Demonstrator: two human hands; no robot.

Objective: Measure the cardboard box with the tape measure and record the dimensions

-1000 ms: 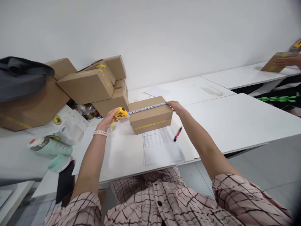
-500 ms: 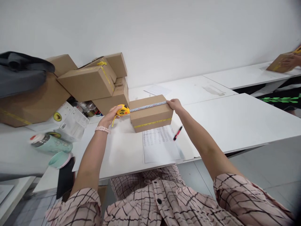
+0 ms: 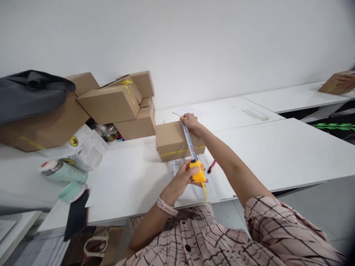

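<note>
A closed cardboard box [image 3: 170, 135] with a yellow tape strip along its near side sits on the white table. My left hand [image 3: 181, 180] is closed around the yellow case of a tape measure [image 3: 198, 171], in front of the box. The measure's blade runs from there across the box top to its far edge. At that edge my right hand [image 3: 191, 121] pinches the blade's end. Under the front of the box lies a printed sheet [image 3: 191, 192], partly covered by my left hand. A red and black pen [image 3: 211, 167] rests beside the sheet.
Several cardboard boxes [image 3: 108, 105] are stacked at the left, a dark bag [image 3: 33, 96] on top. A mint bottle [image 3: 65, 171], a mint bowl [image 3: 71, 192] and a white carton [image 3: 88, 147] stand below them. At far right, another person's hand [image 3: 346, 82] touches a box [image 3: 331, 83].
My left hand has brought the tape measure case from the box's left end round to its front. The blade, earlier along the box's length, now crosses its width; my right hand moved to the far edge.
</note>
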